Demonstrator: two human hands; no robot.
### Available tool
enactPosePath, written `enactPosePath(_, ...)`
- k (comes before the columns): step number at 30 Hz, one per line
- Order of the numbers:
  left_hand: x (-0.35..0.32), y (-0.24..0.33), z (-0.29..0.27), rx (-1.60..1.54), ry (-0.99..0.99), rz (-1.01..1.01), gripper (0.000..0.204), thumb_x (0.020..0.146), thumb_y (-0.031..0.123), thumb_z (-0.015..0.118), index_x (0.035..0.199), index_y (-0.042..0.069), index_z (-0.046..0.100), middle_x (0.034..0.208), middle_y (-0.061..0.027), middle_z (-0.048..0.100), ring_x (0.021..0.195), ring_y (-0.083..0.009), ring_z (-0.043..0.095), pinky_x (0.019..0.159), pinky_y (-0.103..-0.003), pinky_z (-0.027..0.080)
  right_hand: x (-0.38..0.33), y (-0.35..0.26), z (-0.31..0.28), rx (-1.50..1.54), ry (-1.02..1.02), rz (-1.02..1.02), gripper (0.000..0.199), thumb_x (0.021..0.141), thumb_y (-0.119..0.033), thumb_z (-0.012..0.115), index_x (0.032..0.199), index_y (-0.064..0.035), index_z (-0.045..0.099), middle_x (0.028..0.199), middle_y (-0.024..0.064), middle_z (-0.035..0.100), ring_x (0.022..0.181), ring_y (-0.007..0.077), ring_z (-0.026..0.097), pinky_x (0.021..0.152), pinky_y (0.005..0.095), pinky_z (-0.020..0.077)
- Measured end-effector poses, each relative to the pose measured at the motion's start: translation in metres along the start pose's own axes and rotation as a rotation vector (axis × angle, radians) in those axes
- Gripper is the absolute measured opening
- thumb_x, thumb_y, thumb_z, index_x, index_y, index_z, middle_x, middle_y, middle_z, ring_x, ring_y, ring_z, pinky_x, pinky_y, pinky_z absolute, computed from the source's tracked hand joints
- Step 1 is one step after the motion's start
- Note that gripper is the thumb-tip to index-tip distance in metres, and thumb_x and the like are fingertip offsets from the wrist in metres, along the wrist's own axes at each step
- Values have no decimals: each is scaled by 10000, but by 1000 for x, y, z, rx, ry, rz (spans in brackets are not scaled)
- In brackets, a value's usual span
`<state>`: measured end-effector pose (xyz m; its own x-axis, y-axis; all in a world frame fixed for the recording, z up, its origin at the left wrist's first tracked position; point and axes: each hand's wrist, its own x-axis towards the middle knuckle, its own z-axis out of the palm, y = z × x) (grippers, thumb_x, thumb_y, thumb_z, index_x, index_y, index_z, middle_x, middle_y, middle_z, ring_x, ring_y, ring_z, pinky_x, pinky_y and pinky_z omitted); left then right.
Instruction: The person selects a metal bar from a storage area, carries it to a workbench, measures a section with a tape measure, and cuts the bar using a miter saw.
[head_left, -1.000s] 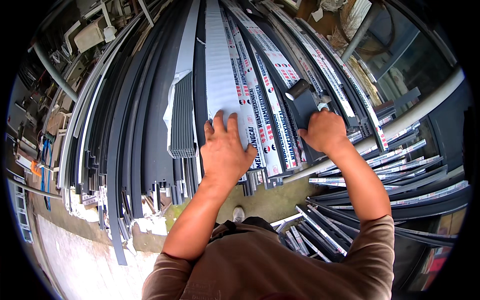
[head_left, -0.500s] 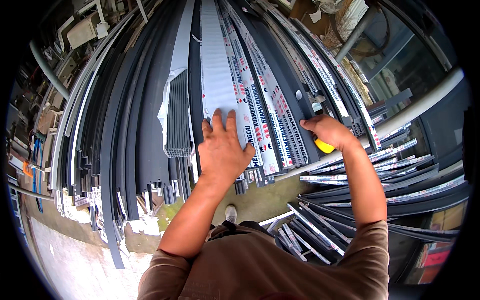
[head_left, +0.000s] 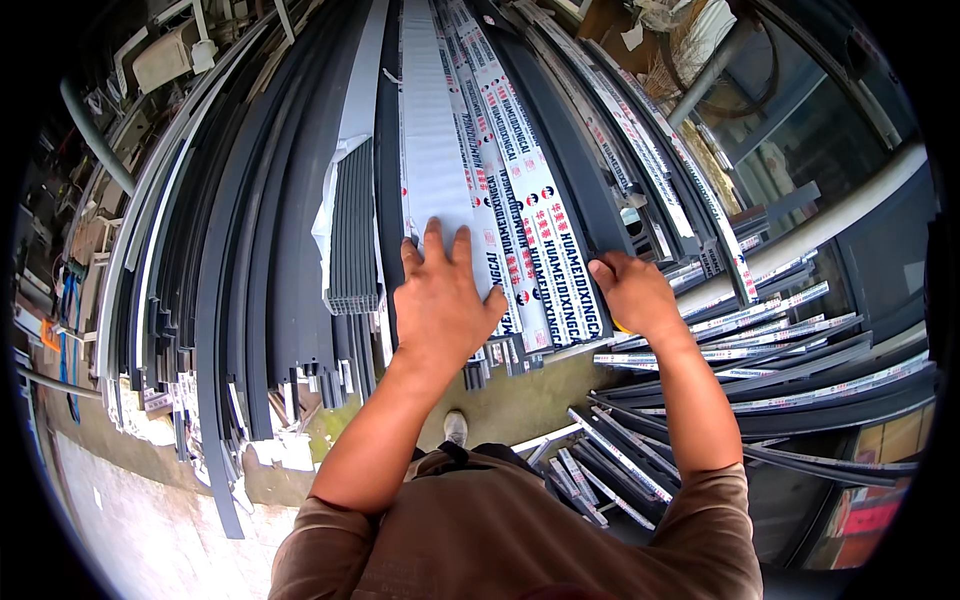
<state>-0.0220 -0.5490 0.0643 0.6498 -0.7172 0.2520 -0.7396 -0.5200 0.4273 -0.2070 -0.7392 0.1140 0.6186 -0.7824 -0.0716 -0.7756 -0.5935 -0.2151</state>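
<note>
My left hand (head_left: 447,292) lies with spread fingers on a long profile wrapped in white film (head_left: 435,130), near its close end. To the right, my right hand (head_left: 640,293) is closed, thumb and bent fingers against the edge of a long dark grey profile (head_left: 575,180). A sliver of a rounded yellow object (head_left: 622,328) shows beneath this hand; the rest is hidden in the grip, and I cannot tell its kind. Between my hands, film-covered profiles with printed lettering (head_left: 540,255) lie side by side.
At left, several long dark profiles (head_left: 285,220) run away from me, beside a ribbed grey bundle (head_left: 352,235) in torn white wrap. A pale pipe (head_left: 800,250) crosses at right, above stacked profiles (head_left: 780,345). Shorter offcuts (head_left: 610,470) lie low at right.
My right hand has moved left, and the dark profile with the printed strips beside it has shifted left, closing a dark gap. Less of the yellow object shows. My left hand has hardly moved.
</note>
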Motion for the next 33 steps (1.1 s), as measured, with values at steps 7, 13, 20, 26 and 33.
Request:
enactPosePath(7,-1,-1,2,22,5,10,846,862,462,829,1567,70,573,1636,-246,483,1468,-542,515,1096,-568,580,4,2,1,-43,-46,-11,689,1003,-617,702,1296,3,759,1185,272,786,1171,442,744,1026,517,577)
enactPosePath(13,3,-2,-35,-236,-146,-127,999,893,559,840,1650,41,445,1667,-254,452,1426,-473,595,1118,-539,557,-8,-15,-1,-117,182,-98,548,955,-449,823,1287,-21,744,1155,236,778,1007,438,774,885,523,609)
enactPosePath(20,17,-51,7,-502,-30,-267,1027,945,456,828,1662,-100,345,1574,-354,540,1392,-459,630,1165,-464,507,-26,-80,4,25,-9,-424,735,995,-545,741,1448,21,623,1153,277,767,1055,457,766,947,541,605)
enactPosePath(26,23,-60,14,-918,-221,-311,1083,961,434,804,1682,-150,245,1478,-371,628,1372,-372,668,1149,-381,505,-22,-115,27,146,-162,-393,733,1039,-570,666,1382,73,594,1150,324,755,1112,475,745,980,552,586)
enactPosePath(33,30,-43,42,-633,-243,-130,1078,981,497,754,1684,-146,248,1630,-393,462,1582,-421,431,1285,-418,360,-15,-93,25,178,-101,-298,745,1001,-570,734,1281,112,627,1083,313,752,1019,494,748,920,553,584)
